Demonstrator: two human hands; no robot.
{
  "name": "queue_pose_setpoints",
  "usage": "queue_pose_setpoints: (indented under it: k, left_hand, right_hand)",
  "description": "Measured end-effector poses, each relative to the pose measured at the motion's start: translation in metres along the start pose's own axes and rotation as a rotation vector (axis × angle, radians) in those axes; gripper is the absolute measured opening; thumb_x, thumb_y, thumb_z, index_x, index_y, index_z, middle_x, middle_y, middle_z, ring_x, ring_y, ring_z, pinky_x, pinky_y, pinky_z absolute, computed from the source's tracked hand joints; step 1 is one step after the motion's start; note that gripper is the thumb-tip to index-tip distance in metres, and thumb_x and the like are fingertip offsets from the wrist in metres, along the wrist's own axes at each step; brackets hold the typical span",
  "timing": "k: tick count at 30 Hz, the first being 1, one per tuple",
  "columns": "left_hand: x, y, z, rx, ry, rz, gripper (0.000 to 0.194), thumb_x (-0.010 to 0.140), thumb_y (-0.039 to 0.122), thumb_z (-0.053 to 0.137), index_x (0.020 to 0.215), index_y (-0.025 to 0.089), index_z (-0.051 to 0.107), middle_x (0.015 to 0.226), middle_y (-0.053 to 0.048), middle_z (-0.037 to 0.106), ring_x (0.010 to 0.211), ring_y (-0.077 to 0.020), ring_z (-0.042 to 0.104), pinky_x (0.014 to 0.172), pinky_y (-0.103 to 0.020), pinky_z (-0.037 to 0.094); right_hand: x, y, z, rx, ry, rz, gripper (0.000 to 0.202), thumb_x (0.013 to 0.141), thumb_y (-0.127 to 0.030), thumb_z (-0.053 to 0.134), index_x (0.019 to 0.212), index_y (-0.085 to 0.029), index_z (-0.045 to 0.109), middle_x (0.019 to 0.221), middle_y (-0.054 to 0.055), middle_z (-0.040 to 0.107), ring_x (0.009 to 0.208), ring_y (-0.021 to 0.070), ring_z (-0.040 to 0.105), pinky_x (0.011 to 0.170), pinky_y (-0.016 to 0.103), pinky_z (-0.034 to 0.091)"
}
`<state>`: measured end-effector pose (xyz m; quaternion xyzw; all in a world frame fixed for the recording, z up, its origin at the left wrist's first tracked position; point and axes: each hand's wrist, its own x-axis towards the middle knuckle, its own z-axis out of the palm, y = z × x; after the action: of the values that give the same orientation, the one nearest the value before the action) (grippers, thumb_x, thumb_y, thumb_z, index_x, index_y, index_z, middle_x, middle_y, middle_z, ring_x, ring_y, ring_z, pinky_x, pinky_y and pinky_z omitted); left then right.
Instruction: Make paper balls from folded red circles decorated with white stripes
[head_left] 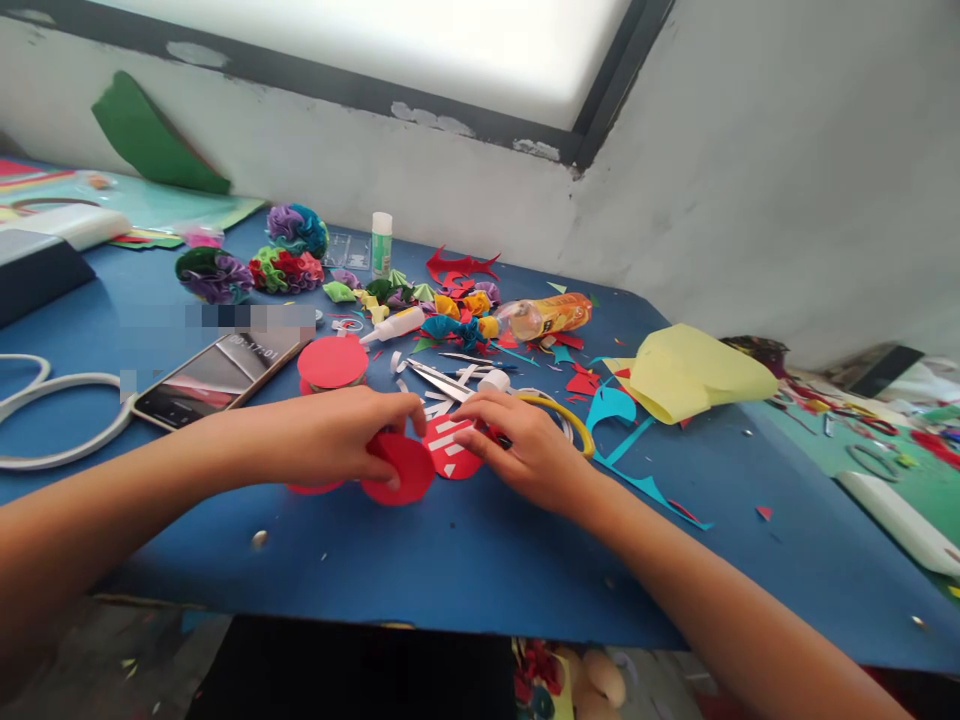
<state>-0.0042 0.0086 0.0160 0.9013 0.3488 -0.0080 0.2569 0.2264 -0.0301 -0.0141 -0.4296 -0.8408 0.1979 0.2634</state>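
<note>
My left hand (367,430) is closed on a red paper circle (409,475), its thumb on top. Touching it on the right, another red paper circle (454,460) bears several white strips. Over that circle's right edge, my right hand (525,450) has its fingers curled together; what they pinch, if anything, is hidden. Scissors (435,380) lie behind the hands, blades pointing left and handles hidden, among white paper strips. More red paper circles (332,362) sit behind my left hand, the top one raised off the table.
A phone (217,370) with a timer lies left, beside a white ring (67,420). Behind are paper pompoms (289,268), a glue stick (382,245), a white glue bottle (394,325) and an orange-labelled bottle (547,317). Yellow paper (697,375) and blue scraps (611,407) lie right.
</note>
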Motion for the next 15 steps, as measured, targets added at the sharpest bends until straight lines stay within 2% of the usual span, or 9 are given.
queue_pose_setpoints:
  k: [3,5,7,10,15]
  left_hand:
    - [0.003,0.005,0.000,0.053,0.296,0.292,0.010,0.083,0.018,0.053,0.089,0.019,0.061,0.082,-0.002,0.065,0.073,-0.0150,0.060,0.063,-0.023,0.045]
    - [0.004,0.009,0.001,0.165,0.486,0.518,0.015,0.087,0.017,0.048,0.086,0.018,0.062,0.089,-0.004,0.067,0.084,-0.0166,0.059,0.079,-0.029,0.045]
    - [0.003,0.011,0.003,0.277,0.603,0.660,0.017,0.087,0.014,0.049,0.093,0.020,0.063,0.094,-0.004,0.069,0.091,-0.0170,0.059,0.089,-0.033,0.041]
    - [0.001,0.010,0.008,0.365,0.663,0.671,0.023,0.085,0.013,0.053,0.102,0.025,0.061,0.104,-0.002,0.069,0.100,-0.0162,0.059,0.095,-0.034,0.038]
    - [0.001,0.012,0.011,0.340,0.758,0.575,0.023,0.080,0.031,0.062,0.102,0.024,0.061,0.108,-0.004,0.067,0.102,-0.0188,0.059,0.099,-0.039,0.035]
  right_hand:
    - [0.000,-0.007,0.002,0.371,0.000,0.146,0.031,0.091,-0.043,0.042,0.095,-0.018,0.060,0.081,0.003,0.063,0.073,0.0141,0.058,0.068,0.027,0.045]
    - [0.000,-0.010,0.005,0.661,-0.036,0.246,0.030,0.088,-0.046,0.048,0.099,-0.019,0.056,0.073,-0.001,0.061,0.062,0.0113,0.057,0.059,0.024,0.045]
    - [0.000,-0.013,0.008,0.897,-0.048,0.304,0.031,0.082,-0.040,0.060,0.104,-0.021,0.053,0.071,-0.003,0.061,0.058,0.0094,0.056,0.055,0.022,0.045]
    - [0.000,-0.015,0.009,1.066,0.043,0.317,0.038,0.076,-0.027,0.069,0.110,-0.024,0.050,0.079,-0.003,0.065,0.064,0.0094,0.061,0.060,0.021,0.048]
    - [0.000,-0.015,0.006,1.066,0.241,0.298,0.039,0.074,-0.025,0.071,0.108,-0.027,0.051,0.083,-0.002,0.068,0.069,0.0115,0.064,0.061,0.023,0.050]
